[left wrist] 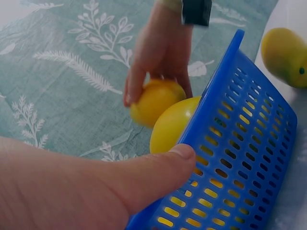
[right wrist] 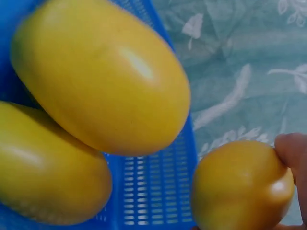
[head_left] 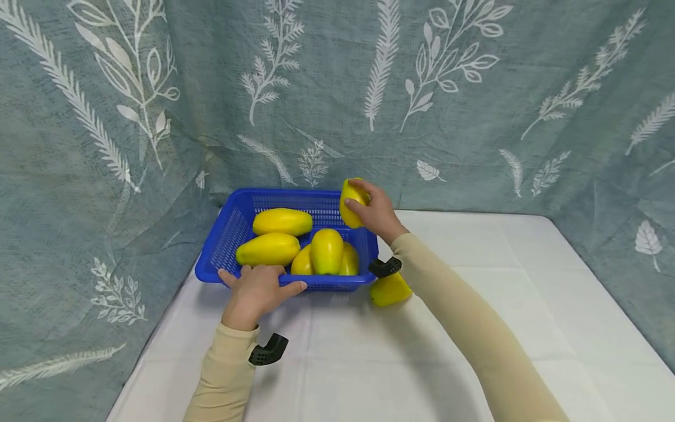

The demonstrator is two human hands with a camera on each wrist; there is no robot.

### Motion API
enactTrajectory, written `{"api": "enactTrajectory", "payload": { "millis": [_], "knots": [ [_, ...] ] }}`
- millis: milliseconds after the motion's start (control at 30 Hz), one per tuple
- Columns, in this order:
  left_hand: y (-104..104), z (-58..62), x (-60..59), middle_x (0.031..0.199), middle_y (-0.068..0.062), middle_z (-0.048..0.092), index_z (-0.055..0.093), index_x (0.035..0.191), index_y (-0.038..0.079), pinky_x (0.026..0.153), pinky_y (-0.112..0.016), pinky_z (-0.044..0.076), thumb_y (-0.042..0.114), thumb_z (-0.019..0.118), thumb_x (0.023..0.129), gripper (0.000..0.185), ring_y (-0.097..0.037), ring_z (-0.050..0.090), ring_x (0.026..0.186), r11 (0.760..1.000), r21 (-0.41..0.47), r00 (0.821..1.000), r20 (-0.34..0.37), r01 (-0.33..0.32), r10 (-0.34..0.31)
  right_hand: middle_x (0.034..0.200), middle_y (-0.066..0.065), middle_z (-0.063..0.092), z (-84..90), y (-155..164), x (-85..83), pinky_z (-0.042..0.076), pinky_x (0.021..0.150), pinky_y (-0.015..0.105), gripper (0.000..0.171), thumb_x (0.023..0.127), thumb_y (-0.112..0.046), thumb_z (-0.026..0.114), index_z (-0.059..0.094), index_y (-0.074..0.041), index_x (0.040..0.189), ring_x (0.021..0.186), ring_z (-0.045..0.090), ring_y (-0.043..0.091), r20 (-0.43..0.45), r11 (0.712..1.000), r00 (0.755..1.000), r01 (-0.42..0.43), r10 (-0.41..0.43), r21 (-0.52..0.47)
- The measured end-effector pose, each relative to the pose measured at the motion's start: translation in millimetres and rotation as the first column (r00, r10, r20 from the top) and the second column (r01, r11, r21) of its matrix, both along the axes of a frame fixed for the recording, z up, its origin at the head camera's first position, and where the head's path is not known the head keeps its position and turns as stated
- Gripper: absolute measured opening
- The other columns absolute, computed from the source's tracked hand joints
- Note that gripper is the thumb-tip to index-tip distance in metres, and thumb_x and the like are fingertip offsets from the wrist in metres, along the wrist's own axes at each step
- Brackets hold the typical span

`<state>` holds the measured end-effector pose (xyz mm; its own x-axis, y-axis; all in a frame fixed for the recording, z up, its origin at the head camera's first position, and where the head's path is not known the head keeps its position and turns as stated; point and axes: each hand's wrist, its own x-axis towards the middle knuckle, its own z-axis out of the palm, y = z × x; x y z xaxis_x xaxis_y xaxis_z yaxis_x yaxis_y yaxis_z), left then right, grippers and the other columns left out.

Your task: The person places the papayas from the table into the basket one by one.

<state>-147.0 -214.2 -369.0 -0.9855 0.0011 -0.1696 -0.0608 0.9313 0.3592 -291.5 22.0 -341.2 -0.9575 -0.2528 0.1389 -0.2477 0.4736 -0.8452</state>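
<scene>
The left hand (head_left: 256,291) clamps the near rim of the blue basket (head_left: 232,225), steadying it on the desk (head_left: 474,305), while the right hand (head_left: 375,211) curls round a yellow fruit (head_left: 350,202) above the far-right corner, another fruit (head_left: 389,289) lying just outside.

Your right forearm covers part of the loose yellow fruit (head_left: 389,289) lying on the table just beside the blue basket (head_left: 224,240). In the basket, the upright fruit (head_left: 327,251) hides most of the two behind it (only slivers show). The right wrist view cuts off the basket fruits at its edges, and your right hand (right wrist: 293,158) shows there only as a fingertip.
</scene>
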Motion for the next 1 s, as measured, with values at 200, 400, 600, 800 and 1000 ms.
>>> {"api": "enactTrajectory", "payload": {
  "millis": [200, 400, 600, 800, 1000],
  "knots": [
    [8, -5.8, 1.9, 0.142, -0.024, 0.061, 0.065, 0.136, 0.007, 0.104, -0.091, -0.001, 0.057, 0.067, 0.092, 0.067, -0.064, 0.032, 0.14, 1.0, 0.0, 1.0, 0.004, 0.002, -0.002, 0.159, 0.013, 0.045, -13.6, -8, -12.5, 0.049, 0.11, 0.05, 0.05, 0.103, -0.023, 0.06, 0.049, -0.013, 0.151, 0.139, 0.05, 0.035, 0.063, 0.998, 0.998, 0.007, -0.011, 0.063],
    [10, -5.7, 0.0, 0.141, -0.023, 0.062, 0.066, 0.135, 0.007, 0.104, -0.091, -0.003, 0.056, 0.068, 0.091, 0.066, -0.063, 0.034, 0.141, 1.0, 0.005, 1.0, -0.026, 0.002, -0.001, 0.163, 0.012, 0.039, -25.1, -12, -20.5, 0.042, 0.117, 0.049, 0.052, 0.104, -0.026, 0.058, 0.046, -0.015, 0.153, 0.146, 0.043, 0.034, 0.156, 0.999, 0.988, 0.014, -0.019, 0.034],
    [8, -4.6, 0.0, 0.139, -0.021, 0.064, 0.067, 0.133, 0.007, 0.105, -0.09, -0.005, 0.055, 0.07, 0.091, 0.064, -0.062, 0.034, 0.141, 1.0, 0.017, 1.0, -0.027, -0.007, 0.008, 0.162, 0.013, 0.039, -33.2, -21, -23.9, 0.045, 0.114, 0.048, 0.052, 0.104, -0.025, 0.058, 0.045, -0.017, 0.154, 0.143, 0.046, 0.034, 0.24, 1.0, 0.971, 0.004, -0.004, 0.003],
    [2, -3.5, 0.8, 0.138, -0.022, 0.065, 0.067, 0.133, 0.007, 0.104, -0.09, -0.005, 0.055, 0.07, 0.091, 0.064, -0.062, 0.035, 0.141, 1.0, 0.01, 0.999, -0.032, -0.018, 0.018, 0.166, 0.014, 0.031, -39.4, -33, -25.6, 0.053, 0.106, 0.049, 0.051, 0.106, -0.026, 0.056, 0.044, -0.019, 0.155, 0.144, 0.047, 0.034, 0.326, 0.998, 0.944, -0.062, 0.051, 0.022],
    [-3, -2.5, 1.4, 0.135, -0.023, 0.066, 0.068, 0.131, 0.005, 0.103, -0.091, -0.004, 0.054, 0.07, 0.091, 0.064, -0.062, 0.035, 0.141, 1.0, 0.009, 0.999, -0.048, -0.021, 0.021, 0.166, 0.018, 0.031, -43.2, -44, -24.8, 0.055, 0.103, 0.047, 0.048, 0.107, -0.027, 0.054, 0.046, -0.02, 0.153, 0.14, 0.051, 0.034, 0.375, 0.994, 0.924, -0.101, 0.074, 0.05]
  ]
}}
